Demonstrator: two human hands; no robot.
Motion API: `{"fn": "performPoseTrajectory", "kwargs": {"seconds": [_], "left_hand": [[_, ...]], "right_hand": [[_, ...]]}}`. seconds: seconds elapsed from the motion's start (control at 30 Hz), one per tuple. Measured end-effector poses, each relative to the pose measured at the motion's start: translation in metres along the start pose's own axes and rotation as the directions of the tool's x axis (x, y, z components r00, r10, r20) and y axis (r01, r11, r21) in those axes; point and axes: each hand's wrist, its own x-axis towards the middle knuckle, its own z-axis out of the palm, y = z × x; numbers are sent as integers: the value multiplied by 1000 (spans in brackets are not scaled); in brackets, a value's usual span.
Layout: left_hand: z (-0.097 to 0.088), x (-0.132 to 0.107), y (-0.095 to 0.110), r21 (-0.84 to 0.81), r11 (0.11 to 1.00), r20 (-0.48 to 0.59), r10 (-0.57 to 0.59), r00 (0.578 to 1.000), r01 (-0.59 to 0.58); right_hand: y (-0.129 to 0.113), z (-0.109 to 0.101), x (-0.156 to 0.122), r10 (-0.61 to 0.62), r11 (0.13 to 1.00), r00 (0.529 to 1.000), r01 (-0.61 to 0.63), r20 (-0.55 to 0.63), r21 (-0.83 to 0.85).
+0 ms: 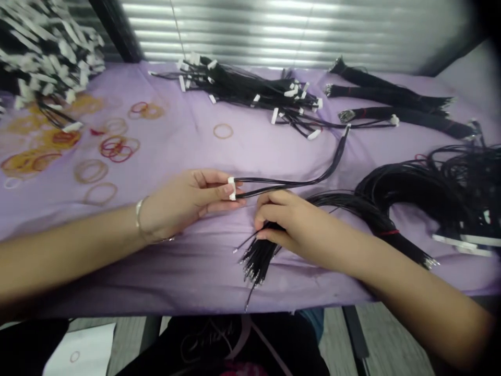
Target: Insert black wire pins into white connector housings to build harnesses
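My left hand (199,193) pinches a small white connector (232,188) between thumb and fingers. From this connector two strands of black wire (301,183) run right across the cloth and join, ending in a light tip near the back bundles. Just to the right, my right hand (279,219) has its fingers closed at a thick bundle of black wires (258,261) with bare metal ends. One wire sticks out leftward from under its fingertips, apart from the rest. Whether the fingers grip that one wire or several is hidden.
Black harnesses with white connectors (250,89) lie along the back. Wire bundles (391,94) sit at the back right, and a looped bundle (415,193) at the right. Rubber bands (117,149) are scattered on the left of the purple cloth (188,141), below piled connectors (50,52).
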Motion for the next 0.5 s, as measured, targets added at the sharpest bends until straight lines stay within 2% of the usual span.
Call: {"fn": "performPoseTrajectory", "kwargs": {"seconds": [0.13, 0.3, 0.4, 0.5], "left_hand": [[6, -9, 0, 5, 1000, 31, 3, 1000, -3], [17, -21, -1, 98, 994, 56, -44, 997, 39], [17, -20, -3, 214, 977, 112, -28, 993, 3], [13, -17, -5, 238, 971, 159, -7, 987, -32]], "right_hand": [[0, -8, -4, -53, 998, 995, 56, 85, -32], [0, -10, -10, -87, 994, 981, 98, 175, -56], [-4, -5, -14, -147, 984, 983, 157, 108, -86], [-10, -4, -14, -173, 982, 985, 173, 2, -70]]}}
